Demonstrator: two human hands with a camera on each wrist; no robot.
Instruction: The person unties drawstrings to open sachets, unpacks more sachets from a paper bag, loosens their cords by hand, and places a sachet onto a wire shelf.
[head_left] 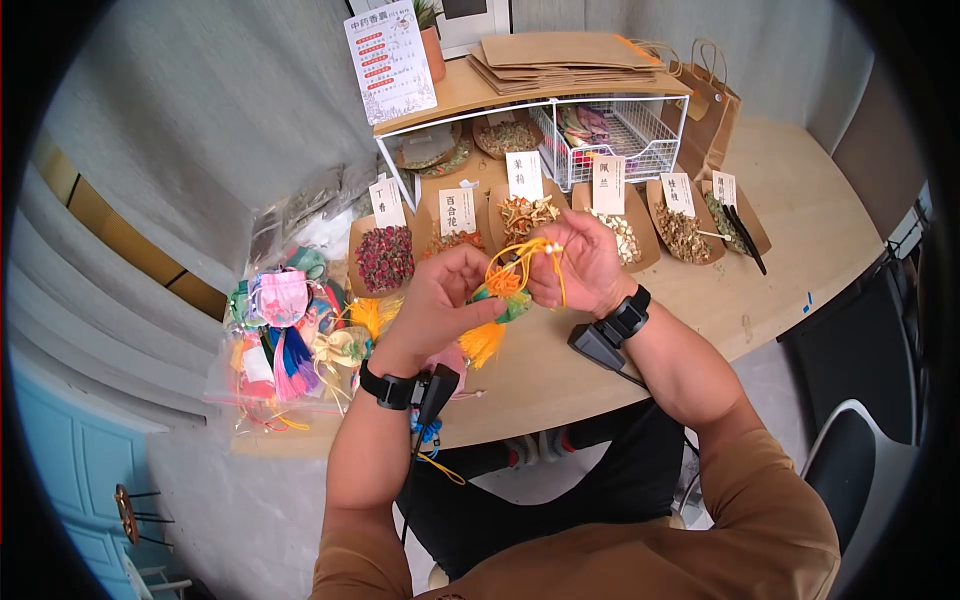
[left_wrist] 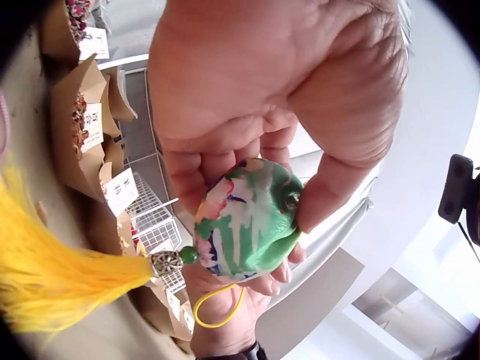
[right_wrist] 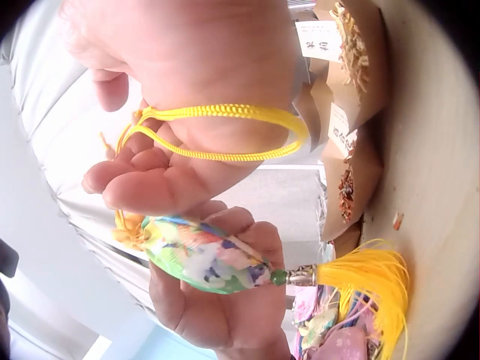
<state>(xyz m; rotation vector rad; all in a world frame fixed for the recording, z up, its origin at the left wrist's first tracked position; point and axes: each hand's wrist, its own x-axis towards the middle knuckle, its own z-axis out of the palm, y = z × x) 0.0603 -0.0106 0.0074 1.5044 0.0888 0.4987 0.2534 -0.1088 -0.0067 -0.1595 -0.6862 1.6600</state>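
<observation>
Pale desk (head_left: 700,310), smooth, curved edge. Above it, left hand (head_left: 440,300): thumb and bent fingers clamped on rounded, glossy fabric pouch (left_wrist: 251,217), green, white, pink. Right hand (head_left: 590,265) beside it, fingers curled together on yellow cord (right_wrist: 247,112), braided loop lying over palm. Silky yellow tassel (left_wrist: 75,259) at pouch's end; patterned metal cap (left_wrist: 166,262); round green bead (left_wrist: 188,255).
</observation>
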